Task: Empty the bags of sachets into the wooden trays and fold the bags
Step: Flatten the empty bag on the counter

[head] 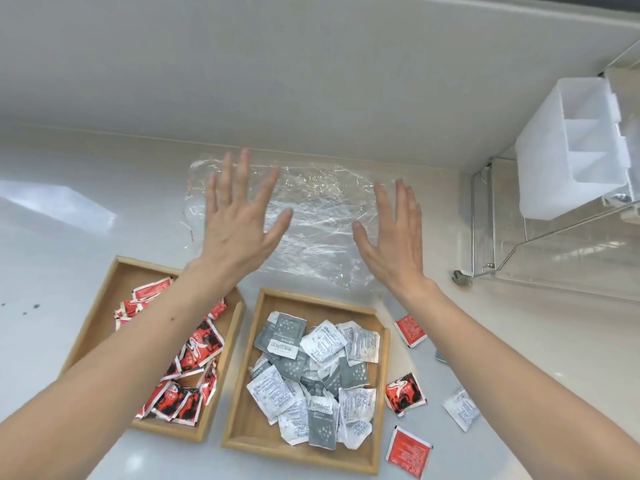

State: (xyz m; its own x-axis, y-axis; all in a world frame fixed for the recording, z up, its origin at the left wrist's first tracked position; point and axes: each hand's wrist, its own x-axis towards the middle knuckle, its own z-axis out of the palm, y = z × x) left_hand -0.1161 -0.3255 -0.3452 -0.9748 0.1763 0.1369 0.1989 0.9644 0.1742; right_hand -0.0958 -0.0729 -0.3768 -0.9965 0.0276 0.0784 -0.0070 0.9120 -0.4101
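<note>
A clear plastic bag [311, 216] lies flat and empty on the white counter near the back wall. My left hand [239, 223] is spread open over the bag's left part, fingers apart. Over the bag's right edge my right hand [391, 237] is also flat and open. Below them stand two wooden trays. The left tray [104, 299] holds several red sachets [197, 348], partly hidden by my left forearm. The right tray [256, 427] holds several grey and white sachets [315, 375].
Three red sachets [410, 330] [405, 393] [408, 452] and a white sachet [460, 408] lie loose on the counter right of the trays. Another clear bag [59, 202] lies far left. A white plastic container [578, 147] sits on a wire rack [485, 216] at the right.
</note>
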